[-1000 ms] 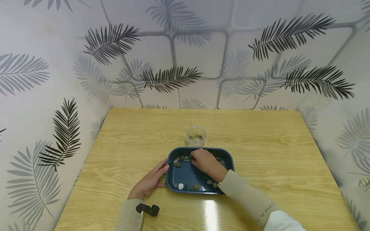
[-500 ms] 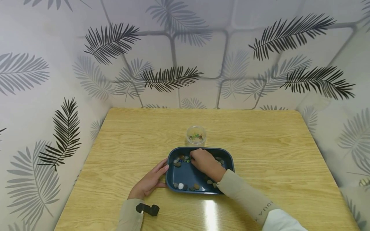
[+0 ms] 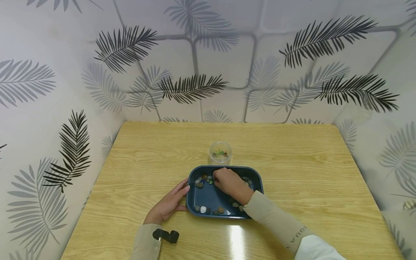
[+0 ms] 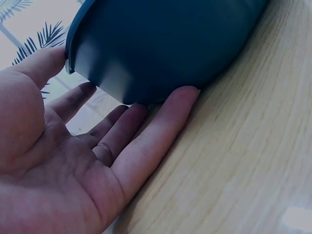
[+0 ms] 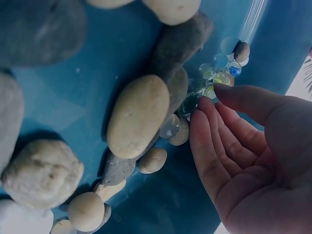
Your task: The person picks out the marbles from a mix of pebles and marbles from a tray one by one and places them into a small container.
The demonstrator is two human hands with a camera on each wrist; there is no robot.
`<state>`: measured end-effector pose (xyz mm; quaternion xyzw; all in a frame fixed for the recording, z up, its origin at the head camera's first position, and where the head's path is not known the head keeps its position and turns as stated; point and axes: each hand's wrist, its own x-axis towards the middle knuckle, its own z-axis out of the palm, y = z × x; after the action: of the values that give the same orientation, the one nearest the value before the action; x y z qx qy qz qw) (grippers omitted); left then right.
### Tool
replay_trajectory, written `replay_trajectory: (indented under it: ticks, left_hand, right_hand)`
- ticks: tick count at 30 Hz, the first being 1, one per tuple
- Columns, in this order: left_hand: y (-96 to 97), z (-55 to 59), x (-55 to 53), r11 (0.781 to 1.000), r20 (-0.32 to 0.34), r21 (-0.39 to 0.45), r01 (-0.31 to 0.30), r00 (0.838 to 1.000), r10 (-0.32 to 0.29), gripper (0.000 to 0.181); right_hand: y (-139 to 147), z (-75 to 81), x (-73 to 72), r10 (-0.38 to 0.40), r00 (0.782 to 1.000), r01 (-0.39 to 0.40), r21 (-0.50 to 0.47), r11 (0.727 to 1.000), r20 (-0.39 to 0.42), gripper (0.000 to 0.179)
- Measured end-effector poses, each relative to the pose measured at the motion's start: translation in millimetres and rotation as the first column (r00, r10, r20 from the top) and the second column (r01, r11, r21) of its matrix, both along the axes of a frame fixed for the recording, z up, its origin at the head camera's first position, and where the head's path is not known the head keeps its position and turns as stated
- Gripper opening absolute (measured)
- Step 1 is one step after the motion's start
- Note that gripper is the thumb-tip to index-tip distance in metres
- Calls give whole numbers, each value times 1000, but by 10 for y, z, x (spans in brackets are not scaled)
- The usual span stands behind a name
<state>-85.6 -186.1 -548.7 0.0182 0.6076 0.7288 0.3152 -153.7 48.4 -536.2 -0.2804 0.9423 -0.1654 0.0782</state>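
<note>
A dark blue rectangular basin (image 3: pixel 208 196) stands on the table, with stones and glass marbles along its inner edges. My left hand (image 3: pixel 167 206) rests against its left end, thumb at the rim and extended fingers touching the outer wall. My right hand (image 3: pixel 230 183) reaches inside to the far wall. In the right wrist view, its thumb and fingertips come together at a clear green-tinged marble (image 5: pixel 209 91). A dark green marble (image 5: pixel 187 103) lies right by the fingertips. Another marble, with blue inside (image 5: pixel 234 68), lies farther along the row.
A clear round tub (image 3: pixel 220 152) with several small marbles stands just behind the basin. Pale and grey stones (image 5: pixel 138 117) line the basin's right side, a white stone (image 3: pixel 203 209) its near side. Patterned wall (image 3: pixel 224 72) borders the wooden table (image 3: pixel 292 155).
My right wrist and sleeve have shifted slightly left, with the fingers still at the far wall among the marbles. The left hand and the basin have not moved.
</note>
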Motion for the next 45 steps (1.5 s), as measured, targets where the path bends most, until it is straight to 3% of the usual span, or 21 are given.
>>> replay_trajectory:
  ticks: [8, 15, 20, 32, 45]
  left_hand:
    - [-11, -37, -7, 1000, 0, 1, -1, 1000, 1, 54]
    - [-29, -210, -40, 1000, 2, -3, -27, 1000, 27, 53]
    - [-26, -255, -45, 999, -14, -4, -35, 999, 35, 54]
    - [-35, -246, -51, 999, -10, 8, -36, 999, 36, 55]
    - [-25, -243, -49, 999, 5, 1, -42, 999, 42, 53]
  right_hand:
    - [0, 19, 7, 6, 1000, -6, -2, 1000, 29, 4]
    - [-3, 17, 2, 5, 999, -5, 5, 1000, 34, 3]
    - [6, 20, -4, 19, 999, -19, 8, 1000, 37, 6]
    - [53, 108, -35, 49, 998, -47, -36, 998, 48, 12]
    - [124, 396, -16, 23, 995, -11, -126, 992, 97, 16]
